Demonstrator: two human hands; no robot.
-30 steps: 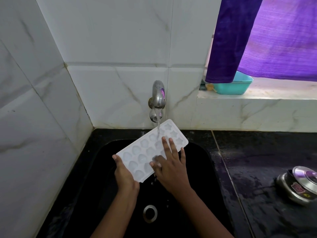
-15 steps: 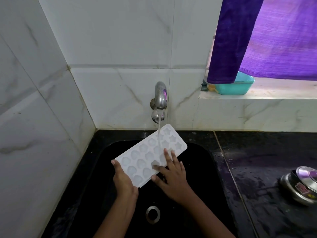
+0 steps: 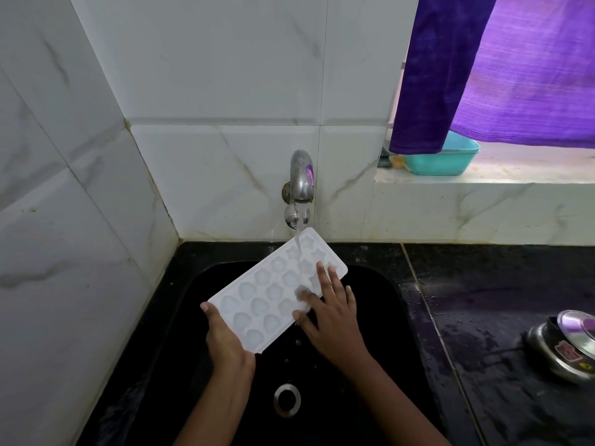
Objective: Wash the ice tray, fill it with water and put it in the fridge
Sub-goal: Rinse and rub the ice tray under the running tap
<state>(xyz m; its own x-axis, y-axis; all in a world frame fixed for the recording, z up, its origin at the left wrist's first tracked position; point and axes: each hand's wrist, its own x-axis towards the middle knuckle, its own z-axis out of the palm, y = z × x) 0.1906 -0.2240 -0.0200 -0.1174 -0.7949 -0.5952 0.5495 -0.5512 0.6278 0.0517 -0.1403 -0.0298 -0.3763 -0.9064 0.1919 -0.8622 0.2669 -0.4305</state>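
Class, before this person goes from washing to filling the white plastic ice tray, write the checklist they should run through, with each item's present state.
1. Water runs from the steel wall tap onto the white plastic ice tray: ok.
2. Left hand grips the tray's near end: ok.
3. Right hand clear of the cavities: not ok, its flat fingers cover some.
4. Tray held above the black sink: ok.
5. Cavities rinsed clean: cannot tell.
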